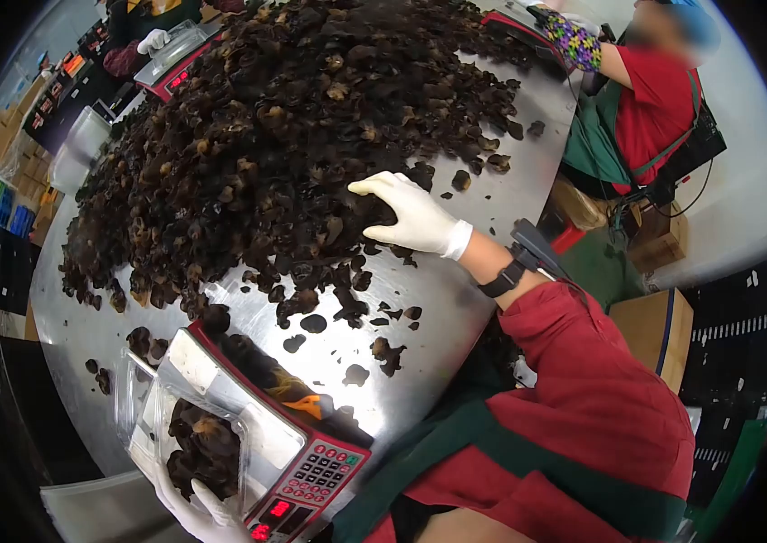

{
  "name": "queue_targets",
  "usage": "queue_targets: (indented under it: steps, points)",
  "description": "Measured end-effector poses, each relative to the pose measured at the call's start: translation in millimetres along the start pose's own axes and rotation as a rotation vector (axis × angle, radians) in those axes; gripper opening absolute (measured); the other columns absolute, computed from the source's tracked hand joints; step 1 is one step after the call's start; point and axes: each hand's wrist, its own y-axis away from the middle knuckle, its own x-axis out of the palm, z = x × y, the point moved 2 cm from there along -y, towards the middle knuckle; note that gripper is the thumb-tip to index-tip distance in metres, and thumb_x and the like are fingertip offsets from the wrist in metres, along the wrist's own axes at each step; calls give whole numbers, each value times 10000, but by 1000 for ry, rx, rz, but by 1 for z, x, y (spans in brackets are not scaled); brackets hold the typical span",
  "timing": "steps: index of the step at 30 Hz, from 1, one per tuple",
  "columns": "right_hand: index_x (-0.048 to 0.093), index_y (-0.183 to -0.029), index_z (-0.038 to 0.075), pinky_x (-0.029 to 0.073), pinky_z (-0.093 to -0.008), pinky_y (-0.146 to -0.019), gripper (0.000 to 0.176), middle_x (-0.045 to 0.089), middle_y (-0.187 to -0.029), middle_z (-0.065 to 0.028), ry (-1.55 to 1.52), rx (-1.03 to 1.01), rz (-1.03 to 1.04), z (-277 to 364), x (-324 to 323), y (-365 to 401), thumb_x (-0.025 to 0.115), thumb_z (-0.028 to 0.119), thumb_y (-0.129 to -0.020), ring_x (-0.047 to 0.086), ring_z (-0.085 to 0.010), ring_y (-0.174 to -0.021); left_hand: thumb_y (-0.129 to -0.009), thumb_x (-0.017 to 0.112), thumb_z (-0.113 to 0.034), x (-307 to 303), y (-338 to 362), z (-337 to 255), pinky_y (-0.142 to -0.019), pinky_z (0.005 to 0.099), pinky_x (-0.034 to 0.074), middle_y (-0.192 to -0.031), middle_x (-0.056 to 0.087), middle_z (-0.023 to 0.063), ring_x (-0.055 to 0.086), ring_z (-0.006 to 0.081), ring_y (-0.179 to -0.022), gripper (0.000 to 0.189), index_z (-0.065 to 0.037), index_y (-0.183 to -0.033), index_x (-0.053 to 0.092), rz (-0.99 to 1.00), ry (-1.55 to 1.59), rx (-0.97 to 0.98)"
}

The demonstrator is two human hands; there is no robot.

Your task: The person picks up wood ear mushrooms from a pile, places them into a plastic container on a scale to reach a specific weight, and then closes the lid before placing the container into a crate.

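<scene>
A large heap of dark brown, curled pieces like dried fungus (248, 154) covers much of the metal table (429, 317). My right hand (411, 215), in a white glove, is at the heap's near right edge, thumb and fingers apart, with nothing visible between them. At the lower left, my gloved left hand (193, 511) is at the near end of a clear plastic box (243, 443) holding some dark pieces (204, 452). The box is over the red and white scale (266, 430), whose red digits are lit. The left fingers are partly hidden beside the box.
A co-worker in red (660, 118) stands at the far right near another scale (515, 25). A gloved hand of another person (154, 41) touches a clear box on a scale (171, 80) at the upper left. Stacked clear boxes (82, 149) stand at the left edge.
</scene>
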Motion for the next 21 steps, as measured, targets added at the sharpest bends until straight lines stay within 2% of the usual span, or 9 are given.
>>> queue_targets:
  steps: [5, 6, 8, 9, 11, 13, 15, 18, 21]
  points:
    - [666, -1189, 113, 420, -405, -987, 392, 638, -1112, -54, 123, 62, -73, -1, 13, -13, 692, 158, -801, 553, -245, -1106, -1002, 543, -97, -1, 11, -5, -1070, 424, 435, -1381, 517, 240, 526, 346, -1269, 390, 58, -1358, 507, -157, -50, 13]
    - [720, -1076, 98, 446, -388, -934, 277, 679, -1009, -31, 62, 16, -197, 1, 13, -10, 685, 123, -802, 583, -235, -1031, -1005, 541, -105, -2, 15, -9, -1046, 425, 454, -1356, 526, 235, 541, 344, -1241, 375, 57, -1342, 516, -234, -67, 91]
    - [730, -1050, 120, 444, -383, -903, 247, 688, -993, -25, -43, -17, -242, 9, 12, -7, 687, 146, -808, 582, -238, -985, -1004, 546, -111, -1, 24, -36, -1002, 427, 478, -1310, 550, 220, 567, 331, -1182, 345, 58, -1305, 545, -320, -99, 186]
    - [741, -1024, 142, 441, -377, -873, 219, 697, -978, -19, -142, -44, -289, 15, 9, -4, 689, 170, -813, 581, -240, -938, -991, 547, -85, -1, 28, -51, -985, 420, 486, -1300, 553, 219, 568, 318, -1173, 315, 62, -1269, 574, -295, -232, 246]
    - [750, -997, 83, 491, -338, -799, 214, 708, -922, -60, -354, -13, -294, 31, 7, 7, 735, 87, -784, 612, -236, -865, -965, 543, -30, 9, 28, -65, -981, 400, 482, -1244, 604, 212, 591, 296, -1142, 288, 53, -1233, 609, -233, -190, 452]
    - [753, -1003, 67, 497, -320, -821, 213, 708, -929, -75, -479, 7, -212, 42, 7, 18, 748, 75, -790, 628, -217, -890, -865, 581, 43, 32, 30, -66, -1042, 424, 419, -1187, 627, 188, 561, 364, -1182, 374, 13, -1238, 597, -74, -129, 428]
    - [757, -1013, 62, 510, -295, -831, 191, 714, -955, -68, -623, 31, -124, 55, 6, 30, 738, 54, -823, 641, -180, -919, -811, 616, 81, 59, 20, -82, -995, 418, 454, -1144, 634, 175, 589, 351, -1128, 364, 7, -1167, 630, 42, 10, 466]
    - [763, -1016, 71, 516, -285, -826, 187, 718, -976, -46, -800, 62, -35, 68, 13, 43, 733, 25, -837, 640, -153, -933, -814, 631, 67, 101, 5, -107, -924, 409, 484, -1135, 639, 174, 614, 341, -1041, 359, -5, -1166, 641, 174, 179, 434]
    - [760, -966, 67, 515, -299, -822, 149, 716, -974, -37, -736, -116, -4, 78, 11, 53, 735, 22, -826, 641, -172, -917, -851, 644, -4, 138, -1, -112, -850, 392, 494, -1097, 647, 140, 619, 318, -978, 317, -35, -1167, 646, 143, 143, 416]
